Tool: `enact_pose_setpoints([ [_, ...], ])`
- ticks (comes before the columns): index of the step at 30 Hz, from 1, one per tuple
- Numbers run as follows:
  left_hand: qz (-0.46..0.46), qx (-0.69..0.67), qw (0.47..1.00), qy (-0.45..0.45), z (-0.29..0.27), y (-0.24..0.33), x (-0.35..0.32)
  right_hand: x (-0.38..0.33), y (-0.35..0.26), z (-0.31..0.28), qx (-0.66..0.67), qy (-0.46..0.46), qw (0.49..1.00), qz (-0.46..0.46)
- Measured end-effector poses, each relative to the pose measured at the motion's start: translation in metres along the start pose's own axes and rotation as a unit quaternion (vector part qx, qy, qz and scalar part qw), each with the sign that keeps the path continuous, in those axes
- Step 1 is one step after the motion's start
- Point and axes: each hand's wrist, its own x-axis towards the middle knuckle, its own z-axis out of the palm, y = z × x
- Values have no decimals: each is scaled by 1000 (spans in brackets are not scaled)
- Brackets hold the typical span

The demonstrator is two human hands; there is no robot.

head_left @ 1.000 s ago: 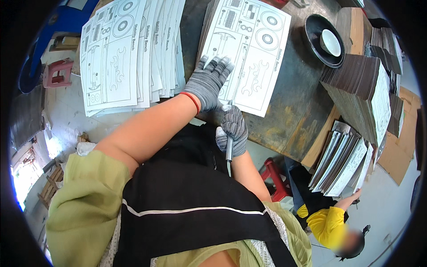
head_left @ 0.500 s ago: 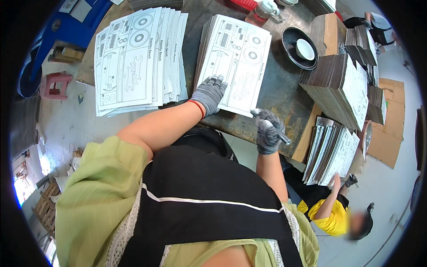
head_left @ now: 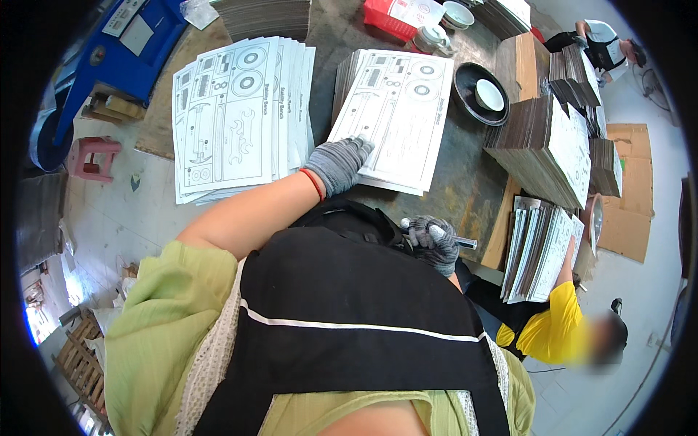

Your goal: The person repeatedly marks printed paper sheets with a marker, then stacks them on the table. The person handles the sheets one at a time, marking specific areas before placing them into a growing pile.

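Observation:
My left hand (head_left: 338, 166), in a grey glove, lies over the near left corner of a stack of printed sheets (head_left: 396, 120). Its fingers stretch flat onto the top sheet; the thumb is hidden. Line drawings of tools and round discs cover that sheet. My right hand (head_left: 434, 243), also gloved, is closed around a slim silver-and-dark stick-like tool (head_left: 465, 243) whose exact kind I cannot make out. It hangs off the table's near edge, close to my black apron. Left of the stack, overlapping similar sheets (head_left: 236, 120) lie in a fanned pile.
A black bowl (head_left: 469, 81) holds a white bowl (head_left: 489, 95). Behind are a glass jar (head_left: 430, 38) and a red package (head_left: 396, 16). Tall board stacks (head_left: 527, 134) stand at right. A co-worker in yellow (head_left: 552, 327) touches a leaning bundle (head_left: 534, 247). A pink stool (head_left: 94, 158) stands left.
My right hand has drawn back toward my body with the tool, away from the stack's corner. My left hand has shifted toward the stack's near left corner. The co-worker's arm reaches farther along the bundle.

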Motion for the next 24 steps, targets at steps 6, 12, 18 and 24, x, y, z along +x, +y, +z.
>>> enact_pose_setpoints([
  [6,-106,-35,909,401,-77,-51,-60,16,-7,6,-76,3,997,-30],
  [12,-282,123,943,125,-24,-103,-161,66,10,54,-84,-60,994,-16],
  [18,-253,-171,948,-87,-47,-135,-159,123,56,112,-142,-112,983,-13],
  [24,-198,48,969,141,-65,-251,-92,185,130,172,-168,-138,975,-43],
])
